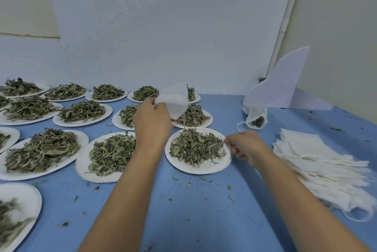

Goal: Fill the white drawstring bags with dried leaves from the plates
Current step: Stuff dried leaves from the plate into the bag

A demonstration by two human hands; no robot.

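My left hand (152, 121) grips a white drawstring bag (175, 101) and holds it raised above the table, its string dangling down to the leaves below. My right hand (243, 145) has its fingers curled at the right rim of a white paper plate (204, 167), pinching at the heap of dried leaves (195, 145) on it. A filled white bag (256, 118) lies at the back right with dark leaves showing inside.
Several more plates of dried leaves (42, 149) cover the left and back of the blue table (183, 211). A stack of flat empty bags (326, 172) lies at the right. A folded white sheet (283, 86) stands at the back right. Leaf crumbs are scattered about.
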